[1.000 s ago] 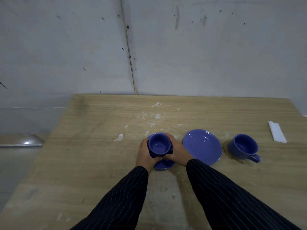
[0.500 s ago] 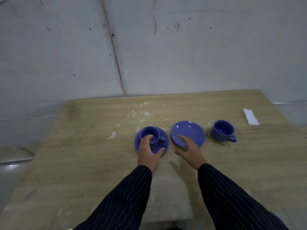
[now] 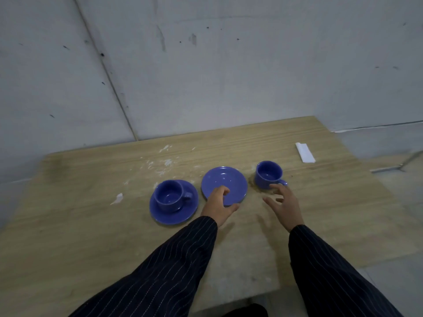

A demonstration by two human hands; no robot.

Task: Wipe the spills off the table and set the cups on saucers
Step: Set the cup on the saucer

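- One blue cup sits upright in the middle of its saucer on the left of the wooden surface, handle pointing right; that pair looks finished.
- The empty saucer lies flat just right of it, the two rims near but not touching, so the second cup has a place close by.
- The left hand rests over the near edge of the empty saucer, fingers loosely curled and thumb at the rim. It seems to steady the saucer, though whether it truly pinches the rim I cannot tell.
- The second cup stands upright on the bare surface to the right of the empty saucer, its handle turned toward the person.
- The right hand is spread open and holds nothing; its fingertips are right at the cup's handle, placed as if to take it there.
- Judging by this, the step in hand is lifting that cup across onto the empty saucer.
- White spills and a torn white scrap lie behind and left of the crockery, so wiping is not yet done.
- A folded white napkin lies well apart at the far right, untouched, the likely wiping cloth.
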